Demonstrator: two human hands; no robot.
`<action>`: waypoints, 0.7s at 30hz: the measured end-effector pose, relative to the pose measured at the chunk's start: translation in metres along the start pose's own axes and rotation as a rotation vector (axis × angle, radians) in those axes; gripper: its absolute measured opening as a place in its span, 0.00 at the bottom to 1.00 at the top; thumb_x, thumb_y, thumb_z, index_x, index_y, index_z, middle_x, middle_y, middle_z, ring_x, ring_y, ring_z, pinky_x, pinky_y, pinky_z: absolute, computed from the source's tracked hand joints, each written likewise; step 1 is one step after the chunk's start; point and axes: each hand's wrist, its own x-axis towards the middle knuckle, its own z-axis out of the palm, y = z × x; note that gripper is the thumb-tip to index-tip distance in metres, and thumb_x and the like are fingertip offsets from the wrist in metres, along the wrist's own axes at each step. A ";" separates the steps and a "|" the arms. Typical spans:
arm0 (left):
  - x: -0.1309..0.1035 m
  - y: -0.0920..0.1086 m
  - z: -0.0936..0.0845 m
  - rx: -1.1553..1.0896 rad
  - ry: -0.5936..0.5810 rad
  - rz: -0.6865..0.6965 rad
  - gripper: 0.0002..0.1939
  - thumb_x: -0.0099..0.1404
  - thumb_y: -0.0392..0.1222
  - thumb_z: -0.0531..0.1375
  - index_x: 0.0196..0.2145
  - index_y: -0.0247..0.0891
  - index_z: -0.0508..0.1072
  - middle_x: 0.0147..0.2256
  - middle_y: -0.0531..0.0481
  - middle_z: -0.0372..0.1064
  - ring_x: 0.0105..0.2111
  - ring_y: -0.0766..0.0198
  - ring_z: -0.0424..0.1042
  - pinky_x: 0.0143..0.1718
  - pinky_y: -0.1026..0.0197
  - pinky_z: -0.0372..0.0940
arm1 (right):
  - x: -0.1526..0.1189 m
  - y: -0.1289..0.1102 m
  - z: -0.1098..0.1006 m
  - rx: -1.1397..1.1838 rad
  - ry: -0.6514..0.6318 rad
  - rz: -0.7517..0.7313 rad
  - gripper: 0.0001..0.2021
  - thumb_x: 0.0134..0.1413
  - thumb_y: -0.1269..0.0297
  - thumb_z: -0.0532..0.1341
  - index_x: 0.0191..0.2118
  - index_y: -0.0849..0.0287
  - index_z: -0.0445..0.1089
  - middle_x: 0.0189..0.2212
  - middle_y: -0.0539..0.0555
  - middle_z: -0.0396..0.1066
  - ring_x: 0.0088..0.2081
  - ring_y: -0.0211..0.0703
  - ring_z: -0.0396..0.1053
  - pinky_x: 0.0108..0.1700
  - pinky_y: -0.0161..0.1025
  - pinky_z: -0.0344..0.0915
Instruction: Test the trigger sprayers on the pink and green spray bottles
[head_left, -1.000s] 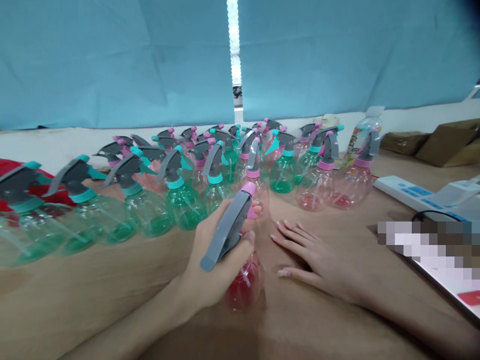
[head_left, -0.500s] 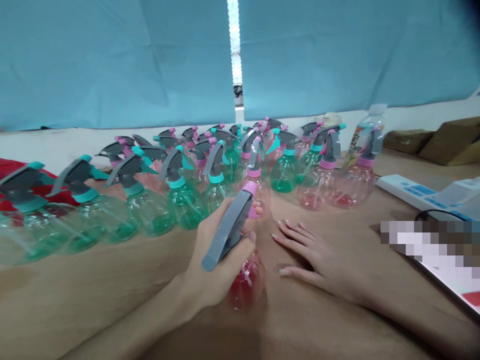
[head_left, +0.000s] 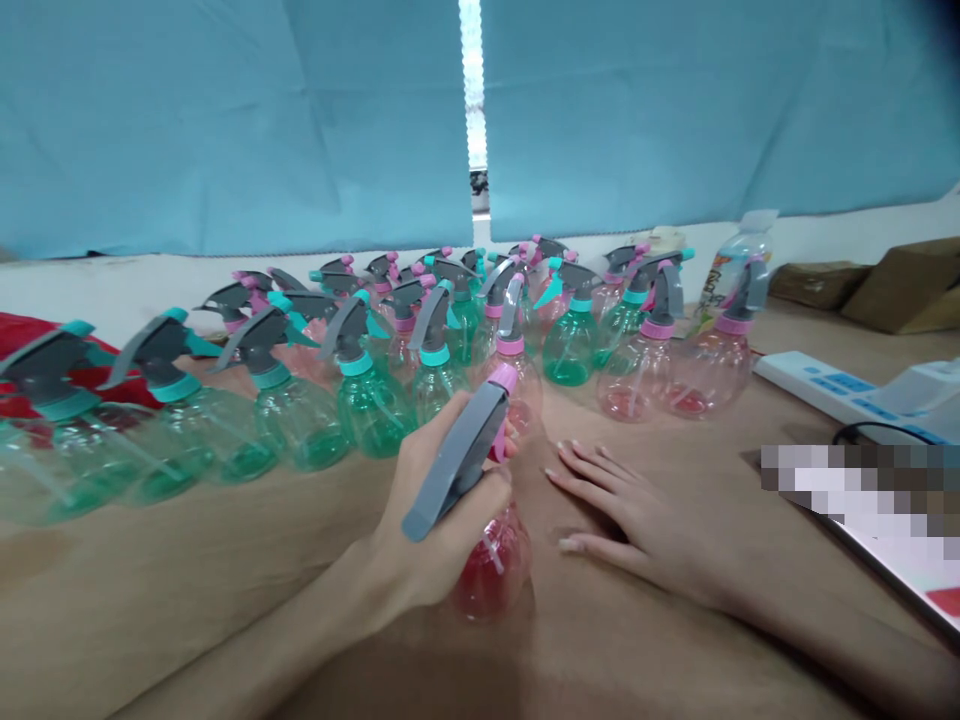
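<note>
My left hand (head_left: 435, 500) is wrapped round the neck of a red spray bottle (head_left: 491, 570) with a grey and pink spray head. The bottle stands on the brown tabletop (head_left: 300, 600), its nozzle pointing away from me. My fingers are round the pink trigger, partly hidden behind the grey head. To the right, my right hand (head_left: 637, 510) lies palm down on the table, fingers spread, holding nothing. Just beyond my left hand stand a green spray bottle (head_left: 375, 410) and a clear pink spray bottle (head_left: 514, 375).
Several spray bottles stand in rows across the back and left. A drink bottle (head_left: 739, 265) and cardboard boxes (head_left: 907, 285) are at the back right. Nearer, on the right, are a white power strip (head_left: 817, 385) and a partly blurred phone-like device (head_left: 877, 560). Red material (head_left: 30, 345) lies far left.
My left fingers have shifted slightly at the pink trigger, which now sits closer to the neck. The bottle and my right hand stay in place.
</note>
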 end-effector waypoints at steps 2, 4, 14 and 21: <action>0.000 0.000 0.000 -0.048 -0.033 0.017 0.03 0.53 0.37 0.53 0.27 0.43 0.62 0.23 0.57 0.60 0.22 0.65 0.60 0.25 0.62 0.60 | 0.000 0.000 0.001 -0.004 0.005 -0.002 0.36 0.59 0.38 0.45 0.65 0.57 0.48 0.66 0.56 0.42 0.66 0.50 0.37 0.64 0.56 0.41; 0.000 0.000 0.000 -0.082 -0.038 0.019 0.03 0.53 0.36 0.54 0.27 0.43 0.61 0.23 0.57 0.59 0.22 0.65 0.59 0.24 0.62 0.59 | 0.000 0.001 0.001 -0.005 0.008 0.001 0.36 0.59 0.39 0.45 0.65 0.57 0.49 0.66 0.56 0.42 0.66 0.50 0.38 0.64 0.56 0.41; -0.002 -0.007 0.006 -0.038 0.069 0.033 0.06 0.55 0.36 0.54 0.32 0.44 0.62 0.26 0.57 0.61 0.25 0.63 0.62 0.27 0.61 0.59 | 0.000 0.000 0.000 0.029 0.010 0.001 0.36 0.58 0.39 0.47 0.65 0.58 0.50 0.66 0.57 0.43 0.66 0.52 0.39 0.64 0.57 0.42; 0.000 -0.009 0.007 -0.032 0.068 0.098 0.06 0.57 0.36 0.53 0.33 0.44 0.61 0.25 0.58 0.58 0.24 0.64 0.60 0.25 0.62 0.57 | 0.001 -0.001 -0.002 0.040 -0.025 0.006 0.36 0.58 0.39 0.46 0.65 0.57 0.49 0.66 0.56 0.41 0.66 0.51 0.37 0.64 0.57 0.41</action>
